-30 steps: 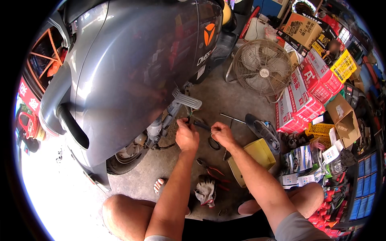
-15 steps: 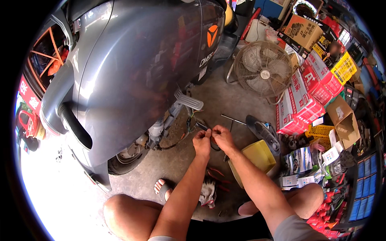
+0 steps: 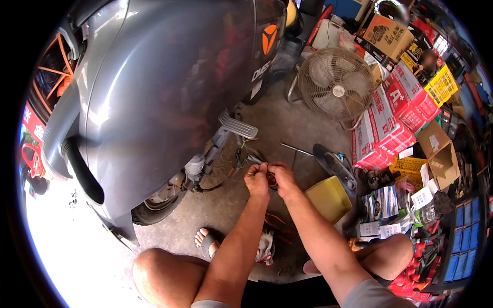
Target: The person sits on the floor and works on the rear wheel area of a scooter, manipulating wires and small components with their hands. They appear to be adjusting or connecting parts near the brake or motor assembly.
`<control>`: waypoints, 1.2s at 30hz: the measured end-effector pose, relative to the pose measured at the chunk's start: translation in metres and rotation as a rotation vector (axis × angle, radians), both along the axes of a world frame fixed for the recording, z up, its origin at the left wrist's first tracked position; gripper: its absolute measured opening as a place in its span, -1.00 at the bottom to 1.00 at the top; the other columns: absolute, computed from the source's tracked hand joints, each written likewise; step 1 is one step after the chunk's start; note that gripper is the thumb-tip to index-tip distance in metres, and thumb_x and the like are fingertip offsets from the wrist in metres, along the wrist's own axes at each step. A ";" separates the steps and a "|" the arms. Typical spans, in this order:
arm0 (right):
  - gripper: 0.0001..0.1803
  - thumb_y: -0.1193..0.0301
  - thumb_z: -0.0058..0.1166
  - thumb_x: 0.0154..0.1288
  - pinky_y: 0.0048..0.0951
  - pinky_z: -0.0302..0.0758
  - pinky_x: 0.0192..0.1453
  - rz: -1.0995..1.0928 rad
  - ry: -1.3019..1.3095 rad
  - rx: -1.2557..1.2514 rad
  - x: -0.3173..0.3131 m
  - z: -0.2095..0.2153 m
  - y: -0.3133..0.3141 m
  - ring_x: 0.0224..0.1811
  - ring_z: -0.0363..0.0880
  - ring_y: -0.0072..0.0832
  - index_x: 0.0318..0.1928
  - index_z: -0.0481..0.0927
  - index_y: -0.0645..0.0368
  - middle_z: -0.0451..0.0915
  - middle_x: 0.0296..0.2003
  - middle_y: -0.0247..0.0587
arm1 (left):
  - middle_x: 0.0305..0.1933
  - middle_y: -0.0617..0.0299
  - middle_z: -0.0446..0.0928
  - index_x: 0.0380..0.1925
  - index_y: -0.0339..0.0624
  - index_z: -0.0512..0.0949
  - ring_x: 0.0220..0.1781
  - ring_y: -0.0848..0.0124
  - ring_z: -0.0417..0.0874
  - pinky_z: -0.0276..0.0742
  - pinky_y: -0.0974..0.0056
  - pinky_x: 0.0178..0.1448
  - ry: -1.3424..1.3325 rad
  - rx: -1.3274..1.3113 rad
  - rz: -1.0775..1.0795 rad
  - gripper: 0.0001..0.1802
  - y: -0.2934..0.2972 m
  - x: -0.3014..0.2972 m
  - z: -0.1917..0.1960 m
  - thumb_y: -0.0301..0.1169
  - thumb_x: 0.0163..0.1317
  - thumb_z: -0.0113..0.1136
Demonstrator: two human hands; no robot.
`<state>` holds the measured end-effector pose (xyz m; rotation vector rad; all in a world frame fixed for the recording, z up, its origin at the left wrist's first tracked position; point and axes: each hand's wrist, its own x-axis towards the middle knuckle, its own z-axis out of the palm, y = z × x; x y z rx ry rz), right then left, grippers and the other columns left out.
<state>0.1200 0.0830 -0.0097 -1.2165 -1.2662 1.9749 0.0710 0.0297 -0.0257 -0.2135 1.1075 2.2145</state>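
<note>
While the head view looks down, the left hand (image 3: 257, 181) and right hand (image 3: 282, 180) stand close together, fingers curled inward; whether either grip pinches anything, I cannot tell. Wire bundle (image 3: 239, 153): hanging below the footrest (image 3: 239, 128) of a grey scooter (image 3: 169, 92), just beyond the hands, slightly left. Yellow tray (image 3: 329, 199): on the floor (image 3: 280, 115), to their right. Pale glove (image 3: 265, 247): on their near side.

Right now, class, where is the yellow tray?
In the head view, the yellow tray lies right of centre on the concrete floor, between the person's right forearm and a grey plastic part.
</note>
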 end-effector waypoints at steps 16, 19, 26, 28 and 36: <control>-0.61 0.35 0.01 0.25 -0.06 0.48 -0.11 -0.096 -1.082 0.710 0.227 -0.116 0.116 -0.21 0.64 -0.21 0.11 0.48 0.05 0.67 -0.27 -0.07 | -0.42 0.63 0.43 -0.35 0.16 0.61 -0.38 0.66 0.34 0.24 0.41 -0.28 -0.004 -0.106 -0.260 -0.97 -0.006 -0.007 0.011 -0.27 0.27 0.26; -0.51 0.30 0.06 0.19 0.06 0.36 0.10 0.113 -1.331 0.759 0.255 -0.128 0.097 0.02 0.57 -0.12 0.16 0.44 0.01 0.65 -0.11 -0.07 | -0.44 0.58 0.45 -0.42 0.11 0.52 -0.38 0.65 0.39 0.28 0.41 -0.30 -0.010 -0.128 -0.287 -0.90 -0.008 -0.009 0.009 -0.38 0.22 0.25; -0.62 0.36 0.15 0.03 -0.06 0.37 0.15 0.269 -1.543 0.838 0.249 -0.142 0.053 0.08 0.50 -0.15 -0.07 0.51 -0.01 0.55 0.04 -0.16 | -0.33 0.49 0.52 -0.19 0.05 0.60 -0.29 0.58 0.47 0.32 0.36 -0.22 -0.002 -0.134 -0.343 -0.82 -0.020 -0.012 0.007 -0.45 0.23 0.14; -0.68 0.37 0.15 0.06 -0.13 0.44 0.06 0.069 -1.289 0.865 0.225 -0.133 0.070 0.00 0.55 -0.19 -0.10 0.55 0.01 0.59 -0.06 -0.15 | -0.28 0.48 0.54 -0.16 0.05 0.59 -0.27 0.57 0.48 0.33 0.35 -0.20 -0.014 -0.110 -0.358 -0.80 -0.019 -0.011 0.006 -0.45 0.23 0.13; -0.68 0.23 0.12 0.32 -0.43 0.48 -0.23 0.162 -0.095 0.437 0.016 -0.025 0.050 -0.35 0.55 -0.55 -0.30 0.62 0.29 0.65 -0.43 -0.27 | -0.21 0.48 0.55 -0.09 0.06 0.55 -0.20 0.57 0.49 0.31 0.32 -0.13 -0.021 -0.082 -0.409 -0.75 -0.027 -0.017 -0.003 -0.46 0.23 0.07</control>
